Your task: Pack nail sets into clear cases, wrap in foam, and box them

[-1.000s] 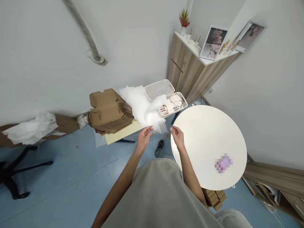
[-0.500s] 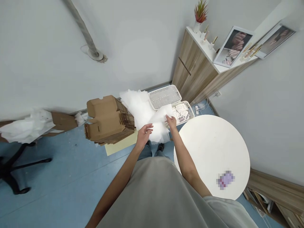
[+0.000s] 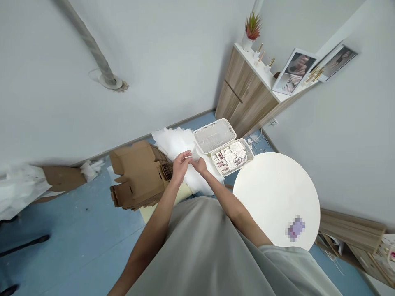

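Note:
Both hands meet above a pile of thin white foam sheets (image 3: 177, 142). My right hand (image 3: 200, 165) is closed, pinching the edge of a foam sheet that blends into the pile. Fingers bent, my left hand (image 3: 181, 165) touches the same edge beside the right fingertips; its exact grip is partly hidden. To the right of the hands, a white basket (image 3: 222, 174) holds several small white cards or packs with dark and reddish pieces. Behind it lies a second white basket (image 3: 212, 133) containing clear plastic pieces. Left of the pile is a stack of flat brown cardboard boxes (image 3: 143, 172).
A round white table (image 3: 274, 189) with a blurred purple item (image 3: 296, 228) stands at right. A wooden cabinet (image 3: 247, 88) bears a plant (image 3: 253, 26) and framed pictures (image 3: 294, 70). Chair legs (image 3: 24, 246) and a carton (image 3: 63, 179) are at left, cables (image 3: 262, 142) by the wall.
My right hand has moved left with the foam sheet, away from the basket, and now meets my left hand. The small packs in the basket are uncovered. The view has shifted slightly.

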A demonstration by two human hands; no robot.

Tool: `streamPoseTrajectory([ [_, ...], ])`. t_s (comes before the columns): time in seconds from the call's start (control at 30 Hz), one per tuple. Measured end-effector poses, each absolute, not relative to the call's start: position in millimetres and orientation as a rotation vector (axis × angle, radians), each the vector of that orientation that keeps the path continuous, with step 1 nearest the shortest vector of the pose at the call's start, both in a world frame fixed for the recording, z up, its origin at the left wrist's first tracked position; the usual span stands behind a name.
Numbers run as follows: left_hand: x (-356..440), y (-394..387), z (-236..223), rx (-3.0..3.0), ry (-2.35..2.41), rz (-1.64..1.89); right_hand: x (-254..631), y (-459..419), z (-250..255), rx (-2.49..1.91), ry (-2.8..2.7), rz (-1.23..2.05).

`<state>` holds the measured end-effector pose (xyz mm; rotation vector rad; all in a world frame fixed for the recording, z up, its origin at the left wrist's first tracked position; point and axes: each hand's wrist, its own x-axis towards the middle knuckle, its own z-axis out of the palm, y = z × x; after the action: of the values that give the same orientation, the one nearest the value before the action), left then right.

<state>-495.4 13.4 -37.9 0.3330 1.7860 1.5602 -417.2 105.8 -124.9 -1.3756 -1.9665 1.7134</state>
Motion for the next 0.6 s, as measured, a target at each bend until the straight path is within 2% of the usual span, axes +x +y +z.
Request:
streamPoseTrajectory([
  [0.13,-513.9,35.9,-49.5,0.370,1.805,1.463,-449.0,108.8,-120.5,-1.311,-2.142,1.807],
  [0.27,-521.3,69.2,-69.4,0.449,1.847,1.328,-424.8,126.0,-113.0,-1.283,-2.085,1.789],
  [0.37,-520.7,94.0,-89.4,0.466,1.943,1.161,-366.4,140.9,-106.9,-1.475,-1.916,1.507],
  [0.53,-513.1,123.6,-118.1,0.450,2.098,0.830,-262.7,160.3,-106.4,-2.012,-1.581,0.788],
  [0.6,-509.5,130.5,-124.3,0.462,2.114,0.793,-240.3,166.9,-113.2,-2.199,-1.487,0.722],
])
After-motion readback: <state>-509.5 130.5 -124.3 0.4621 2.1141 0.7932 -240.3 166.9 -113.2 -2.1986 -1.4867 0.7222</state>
